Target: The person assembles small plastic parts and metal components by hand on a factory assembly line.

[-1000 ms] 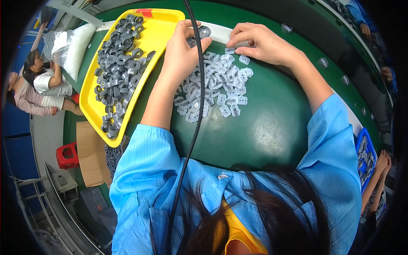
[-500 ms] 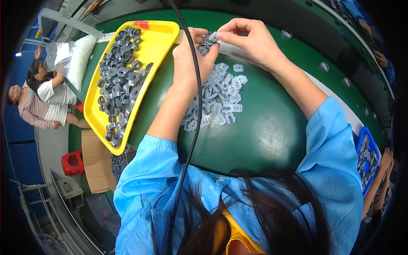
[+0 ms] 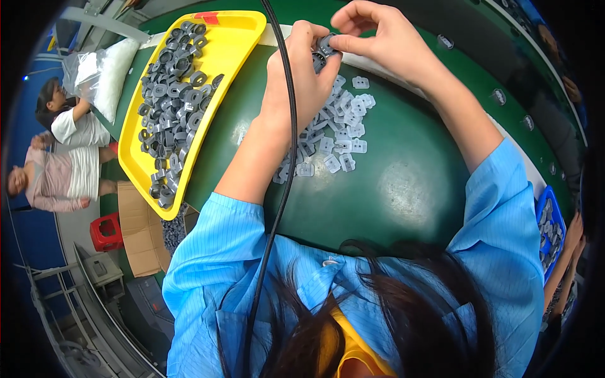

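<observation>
Near the table's far edge, my left hand (image 3: 296, 79) is closed around dark grey ring-shaped plastic parts (image 3: 322, 53); at least two show between thumb and fingers. My right hand (image 3: 387, 41) is just to the right, its thumb tip touching the upper grey part. The right index and other fingers curl above, apart from the thumb, with nothing seen between them. Below the hands, a pile of translucent whitish plastic pieces (image 3: 340, 135) lies on the green table (image 3: 391, 195), partly hidden by my left hand and forearm.
A yellow tray (image 3: 236, 57) of grey ring parts (image 3: 170, 101) stands left. A black cable (image 3: 287, 126) hangs across the view. Beyond the table edge, a green belt carries spaced small pieces (image 3: 498, 96). A blue tray (image 3: 554, 211) and another person's hands (image 3: 572, 236) are far right.
The translucent piece at my right fingertips is no longer visible there. My right fingers have spread from their pinch, the thumb staying on the grey part. Pieces on the belt have shifted right.
</observation>
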Action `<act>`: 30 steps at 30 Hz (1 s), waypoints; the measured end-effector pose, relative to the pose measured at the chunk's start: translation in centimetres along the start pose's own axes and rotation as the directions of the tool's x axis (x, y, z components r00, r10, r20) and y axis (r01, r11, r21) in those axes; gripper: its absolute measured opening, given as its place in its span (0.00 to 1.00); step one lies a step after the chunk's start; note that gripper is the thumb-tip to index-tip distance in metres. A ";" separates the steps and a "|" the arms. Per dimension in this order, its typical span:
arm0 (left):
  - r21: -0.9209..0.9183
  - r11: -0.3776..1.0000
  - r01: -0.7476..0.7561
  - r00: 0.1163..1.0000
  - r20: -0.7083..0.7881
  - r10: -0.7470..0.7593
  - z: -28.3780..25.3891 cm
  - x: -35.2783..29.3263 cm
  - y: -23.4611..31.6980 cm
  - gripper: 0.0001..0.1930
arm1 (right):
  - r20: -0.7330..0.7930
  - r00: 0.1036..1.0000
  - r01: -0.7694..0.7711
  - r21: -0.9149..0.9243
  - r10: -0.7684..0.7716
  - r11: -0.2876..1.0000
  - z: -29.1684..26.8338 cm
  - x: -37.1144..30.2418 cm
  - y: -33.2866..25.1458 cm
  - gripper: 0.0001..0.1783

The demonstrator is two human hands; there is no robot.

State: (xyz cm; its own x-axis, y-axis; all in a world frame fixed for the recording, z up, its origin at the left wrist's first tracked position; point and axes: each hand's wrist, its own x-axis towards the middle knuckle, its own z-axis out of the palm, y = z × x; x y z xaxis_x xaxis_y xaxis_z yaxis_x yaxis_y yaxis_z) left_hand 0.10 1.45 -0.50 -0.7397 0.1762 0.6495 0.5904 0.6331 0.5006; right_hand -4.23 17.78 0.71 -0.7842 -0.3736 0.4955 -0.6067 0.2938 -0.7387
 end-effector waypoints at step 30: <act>-0.652 0.358 0.669 0.735 0.506 -0.451 -2.5 0.5 -1.2 0.12 | 0.101 0.995 -0.029 0.136 0.015 0.990 0.1 -0.7 -1.2 0.08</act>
State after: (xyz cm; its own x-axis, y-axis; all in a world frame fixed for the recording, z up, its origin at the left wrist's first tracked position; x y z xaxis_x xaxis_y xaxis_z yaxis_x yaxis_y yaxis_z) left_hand -0.16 -1.11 0.59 -0.9736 0.2253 -0.0382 -0.0726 -0.1467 0.9865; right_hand -2.91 17.56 1.22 -0.7763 -0.4560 0.4353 -0.5603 0.1825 -0.8079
